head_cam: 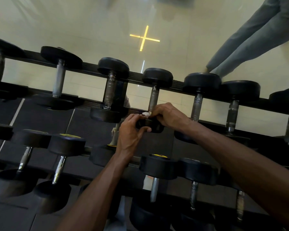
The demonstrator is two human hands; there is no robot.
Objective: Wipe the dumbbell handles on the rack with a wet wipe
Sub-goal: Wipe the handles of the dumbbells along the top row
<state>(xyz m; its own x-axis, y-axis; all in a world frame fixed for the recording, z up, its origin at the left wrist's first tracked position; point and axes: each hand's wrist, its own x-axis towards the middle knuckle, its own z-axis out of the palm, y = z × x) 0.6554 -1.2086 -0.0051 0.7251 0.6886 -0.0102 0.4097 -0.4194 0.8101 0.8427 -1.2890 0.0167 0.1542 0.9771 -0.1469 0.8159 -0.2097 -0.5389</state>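
A black dumbbell with a grey metal handle (pixel 153 99) lies on the top tier of the black rack (pixel 178 84), near the middle. My left hand (pixel 129 132) grips its near rubber head (pixel 154 128) from the left. My right hand (pixel 168 115) pinches a small white wet wipe (pixel 145 114) at the bottom end of that handle, just above the near head. Most of the wipe is hidden by my fingers.
Several more black dumbbells lie side by side on the top tier and on the lower tier (pixel 158 165). Behind the rack is a glossy pale floor with a yellow cross-shaped light reflection (pixel 144 38). A person's grey trouser legs (pixel 250 45) stand at the upper right.
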